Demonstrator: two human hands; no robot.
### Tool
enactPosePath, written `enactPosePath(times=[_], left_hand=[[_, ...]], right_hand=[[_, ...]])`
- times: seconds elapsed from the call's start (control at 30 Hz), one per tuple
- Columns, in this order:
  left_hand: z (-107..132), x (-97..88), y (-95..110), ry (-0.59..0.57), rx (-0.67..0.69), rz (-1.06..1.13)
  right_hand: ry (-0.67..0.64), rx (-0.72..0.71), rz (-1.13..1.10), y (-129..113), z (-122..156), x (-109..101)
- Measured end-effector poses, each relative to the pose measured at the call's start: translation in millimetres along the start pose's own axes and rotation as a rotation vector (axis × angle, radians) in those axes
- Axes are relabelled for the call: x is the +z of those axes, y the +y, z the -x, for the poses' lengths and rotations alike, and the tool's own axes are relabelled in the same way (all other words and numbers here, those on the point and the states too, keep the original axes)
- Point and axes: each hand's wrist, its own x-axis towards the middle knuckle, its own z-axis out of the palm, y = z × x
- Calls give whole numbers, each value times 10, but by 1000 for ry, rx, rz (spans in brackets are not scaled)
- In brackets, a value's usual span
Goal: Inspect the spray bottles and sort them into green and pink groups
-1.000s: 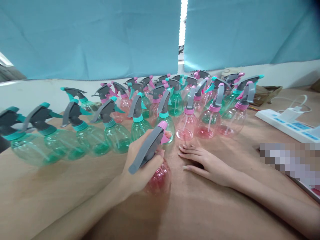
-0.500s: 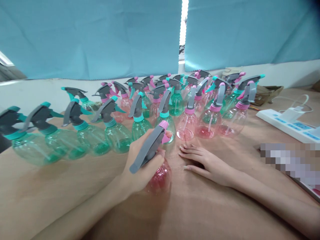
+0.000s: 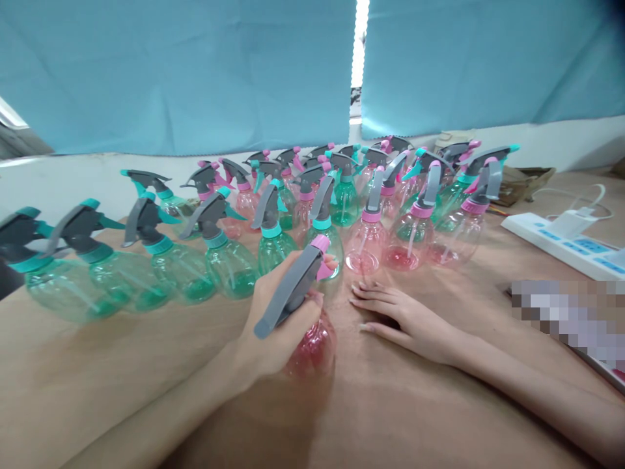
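My left hand is wrapped round the neck of a pink spray bottle that stands on the brown table. The bottle's grey trigger head with a pink nozzle points away from me. My right hand lies flat on the table just right of the bottle, fingers stretched out and holding nothing. Close behind both hands stand a green bottle and a pink bottle from the front row.
Several green and pink spray bottles fill the table from far left to centre right. A white power strip with a plugged cable lies at the right. A blue curtain hangs behind a white ledge.
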Motion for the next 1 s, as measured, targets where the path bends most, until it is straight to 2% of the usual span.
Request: enactPosePath(times=[0.17, 0.33, 0.6, 0.73, 0.87, 1.0], left_hand=[[16, -1, -19, -26, -8, -10], [26, -15, -15, 8, 10, -72], [62, -17, -96, 13, -65, -70], [65, -20, -72, 87, -22, -130], [55, -25, -34, 42, -27, -119], [18, -25, -17, 39, 40, -86]], right_hand=[[-8, 1, 14, -1, -2, 1], [-13, 3, 19, 3, -2, 4], [-17, 4, 13, -5, -2, -2], [-12, 9, 8, 0, 0, 3], [4, -3, -7, 5, 1, 7], [-2, 3, -3, 5, 0, 5]])
